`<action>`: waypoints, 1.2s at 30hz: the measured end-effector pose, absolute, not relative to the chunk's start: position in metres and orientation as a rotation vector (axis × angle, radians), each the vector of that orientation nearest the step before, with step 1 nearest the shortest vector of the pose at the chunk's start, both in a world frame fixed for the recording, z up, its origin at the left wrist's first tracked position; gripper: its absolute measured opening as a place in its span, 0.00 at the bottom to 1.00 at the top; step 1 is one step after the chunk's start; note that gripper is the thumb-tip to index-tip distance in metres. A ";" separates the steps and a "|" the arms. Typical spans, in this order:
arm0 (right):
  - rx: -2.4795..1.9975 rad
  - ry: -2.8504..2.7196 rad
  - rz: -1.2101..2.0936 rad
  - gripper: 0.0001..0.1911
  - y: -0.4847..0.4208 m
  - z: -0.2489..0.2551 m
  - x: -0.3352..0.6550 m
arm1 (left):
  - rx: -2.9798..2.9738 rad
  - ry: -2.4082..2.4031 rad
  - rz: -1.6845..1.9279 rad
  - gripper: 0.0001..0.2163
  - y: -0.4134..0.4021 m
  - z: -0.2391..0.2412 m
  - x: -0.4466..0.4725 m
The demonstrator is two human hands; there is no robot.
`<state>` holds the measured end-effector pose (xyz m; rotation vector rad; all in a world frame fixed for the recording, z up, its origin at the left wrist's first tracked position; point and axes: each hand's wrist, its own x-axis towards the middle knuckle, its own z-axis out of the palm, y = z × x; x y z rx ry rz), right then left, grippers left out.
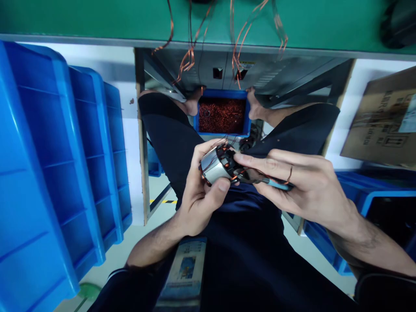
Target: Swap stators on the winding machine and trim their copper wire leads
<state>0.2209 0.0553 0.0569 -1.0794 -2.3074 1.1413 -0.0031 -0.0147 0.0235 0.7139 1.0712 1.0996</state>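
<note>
Copper windings are remaining in the silver cylindrical motor stator (217, 167); left hand (198, 195) is gripping it closed, right hand (302, 182), at 3 o'clock, is clamping a blue-handled tool (276, 185).

Workshop or factory assembly station. Green-topped bench (97, 17) with loose copper wire strands (191, 56) hanging over edge. Stacked blue plastic bins (65, 151) beside it. Blue tray of copper wire scrap (222, 115) on floor. Cardboard carton (383, 117) at side. Yellow-black hazard tape (164, 201) on floor.
</note>
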 end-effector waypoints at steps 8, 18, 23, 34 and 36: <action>-1.124 -2.194 1.235 0.32 0.062 0.039 0.219 | 1.001 1.144 1.083 0.27 -0.011 0.024 -0.005; -1.121 -2.344 1.060 0.35 0.063 0.048 0.224 | 1.220 1.118 0.999 0.32 -0.006 0.026 -0.004; -1.120 -2.265 1.178 0.35 0.060 0.049 0.218 | 0.727 0.895 1.057 0.18 -0.008 0.022 0.004; -1.242 -2.378 0.886 0.33 0.050 0.037 0.209 | 0.148 1.013 1.173 0.08 0.008 0.034 0.025; -1.254 -2.409 0.790 0.32 0.049 0.037 0.210 | 0.153 1.034 1.186 0.07 0.008 0.034 0.026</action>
